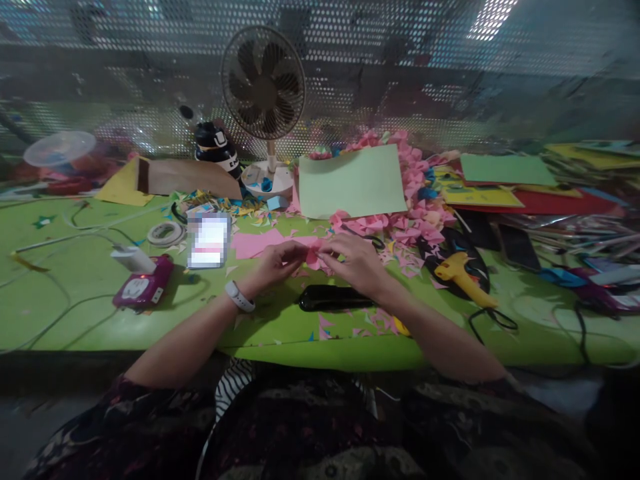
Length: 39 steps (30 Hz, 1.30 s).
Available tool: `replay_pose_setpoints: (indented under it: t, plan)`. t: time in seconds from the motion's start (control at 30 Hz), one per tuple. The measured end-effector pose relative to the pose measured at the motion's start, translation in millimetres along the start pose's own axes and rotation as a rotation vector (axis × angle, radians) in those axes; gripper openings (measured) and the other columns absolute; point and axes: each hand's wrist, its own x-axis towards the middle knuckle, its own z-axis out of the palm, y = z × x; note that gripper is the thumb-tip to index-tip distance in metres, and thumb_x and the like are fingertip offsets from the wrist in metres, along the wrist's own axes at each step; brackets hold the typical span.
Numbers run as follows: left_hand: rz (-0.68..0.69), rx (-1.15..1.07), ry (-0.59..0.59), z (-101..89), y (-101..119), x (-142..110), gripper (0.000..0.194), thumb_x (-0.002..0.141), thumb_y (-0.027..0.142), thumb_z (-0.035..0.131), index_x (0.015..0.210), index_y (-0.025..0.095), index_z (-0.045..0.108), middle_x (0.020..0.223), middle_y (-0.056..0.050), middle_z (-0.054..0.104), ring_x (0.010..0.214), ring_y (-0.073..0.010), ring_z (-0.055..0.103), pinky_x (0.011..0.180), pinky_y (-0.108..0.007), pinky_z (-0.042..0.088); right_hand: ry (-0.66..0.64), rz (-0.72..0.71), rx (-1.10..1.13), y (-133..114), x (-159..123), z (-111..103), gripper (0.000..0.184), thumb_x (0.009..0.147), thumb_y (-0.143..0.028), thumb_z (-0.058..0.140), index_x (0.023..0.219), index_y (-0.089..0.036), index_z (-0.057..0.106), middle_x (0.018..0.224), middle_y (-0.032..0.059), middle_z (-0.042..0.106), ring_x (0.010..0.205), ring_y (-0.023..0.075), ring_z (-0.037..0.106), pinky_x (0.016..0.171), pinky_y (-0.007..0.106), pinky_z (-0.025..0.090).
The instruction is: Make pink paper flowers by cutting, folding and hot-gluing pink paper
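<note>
While I'm standing here watching, the closest thing is one glossy black tool (330, 298) on the green tabletop (280, 327), with one yellow glue gun (463, 277) off to the right. Just past the tool are two hands, left hand (283, 260) and right hand (357, 263), both with fingertips pinched on one pink paper piece (314, 255) held between them. Looks like the folding or shaping step to me, and I'd say the next move calls for a light, steady pinch. Farther left there's one white tape roll (153, 237). Behind that, one pale green sheet (350, 183), with a heap of pink paper bits (415, 173) beside and behind it, way too many to count. At the back, one black bottle (215, 140) and one desk fan (265, 93).
</note>
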Motion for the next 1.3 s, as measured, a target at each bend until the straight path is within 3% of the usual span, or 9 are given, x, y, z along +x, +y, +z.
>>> replay_pose_setpoints:
  t: [0.27,0.43,0.83,1.0,1.13,1.3]
  plan:
    - [0.011,0.009,0.005,0.1,-2,0,0.017,0.090,0.024,0.060,0.101,0.014,0.067,0.094,-0.009,0.073,0.078,-0.0122,0.068,0.070,-0.025,0.058,0.033,-0.020,0.000,-2,1,-1,0.014,0.093,-0.022,0.062,0.094,-0.018,0.075,0.092,0.0067,0.076,0.082,0.0189,0.067,0.075,0.034,0.051]
    - [-0.029,-0.071,0.045,-0.7,-5,0,0.021,0.089,0.030,0.064,0.101,0.012,0.069,0.093,-0.010,0.072,0.078,-0.0131,0.067,0.071,-0.026,0.057,0.123,-0.039,0.046,0,2,-4,0.014,0.092,-0.027,0.064,0.096,-0.018,0.074,0.087,0.0065,0.075,0.071,0.0167,0.065,0.068,0.033,0.051]
    - [-0.026,-0.075,0.105,-1.8,1,1,0.021,0.089,0.029,0.065,0.102,0.013,0.069,0.093,-0.009,0.074,0.080,-0.0137,0.069,0.073,-0.028,0.059,0.183,-0.041,-0.009,-6,1,-12,0.015,0.090,-0.025,0.061,0.079,-0.018,0.069,0.077,0.0047,0.073,0.064,0.0149,0.062,0.062,0.029,0.049]
    - [-0.027,-0.061,0.137,-0.5,2,1,0.021,0.088,0.029,0.066,0.101,0.013,0.070,0.090,-0.009,0.074,0.077,-0.0129,0.068,0.071,-0.026,0.059,0.190,-0.068,-0.045,-4,1,-8,0.014,0.091,-0.026,0.060,0.084,-0.018,0.070,0.079,0.0050,0.073,0.066,0.0155,0.063,0.061,0.029,0.049]
    - [-0.029,-0.121,0.164,1.6,0,1,0.023,0.088,0.032,0.067,0.101,0.013,0.071,0.090,-0.008,0.074,0.076,-0.0126,0.069,0.070,-0.026,0.061,0.290,0.003,-0.115,-2,0,-8,0.019,0.089,-0.029,0.062,0.104,-0.018,0.070,0.095,0.0088,0.073,0.067,0.0166,0.060,0.055,0.029,0.048]
    - [-0.025,-0.101,0.159,1.8,-1,2,0.024,0.088,0.031,0.068,0.104,0.013,0.070,0.092,-0.008,0.075,0.080,-0.0135,0.071,0.074,-0.028,0.062,0.199,-0.059,-0.131,-4,-1,-6,0.016,0.093,-0.026,0.058,0.090,-0.017,0.072,0.082,0.0067,0.074,0.067,0.0163,0.063,0.057,0.029,0.047]
